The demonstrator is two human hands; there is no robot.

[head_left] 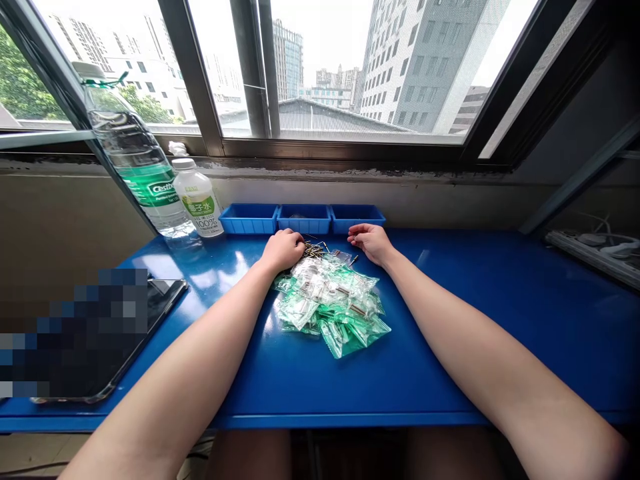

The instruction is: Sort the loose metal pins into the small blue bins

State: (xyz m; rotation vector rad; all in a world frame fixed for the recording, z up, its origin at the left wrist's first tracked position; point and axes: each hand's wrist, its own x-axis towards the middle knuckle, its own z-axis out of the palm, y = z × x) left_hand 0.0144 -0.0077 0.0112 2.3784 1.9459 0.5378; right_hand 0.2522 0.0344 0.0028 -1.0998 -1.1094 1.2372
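Observation:
A heap of small green and clear plastic packets (333,300) lies on the blue table (400,387). Just behind it is a pile of small brass-coloured metal pieces (314,249). My left hand (284,250) rests at the left side of that pile, its fingers curled down; whatever they hold is hidden. Right of the pile, my right hand (370,241) is raised slightly, fingertips pinched together around something too small to name. A loose metal piece (354,261) lies between the packets and my right hand.
Three blue bins (304,220) stand in a row against the wall. A large water bottle (145,167) and a smaller white bottle (199,200) are at the back left. A dark tablet-like device (125,347) lies front left; a power strip (595,257) sits far right.

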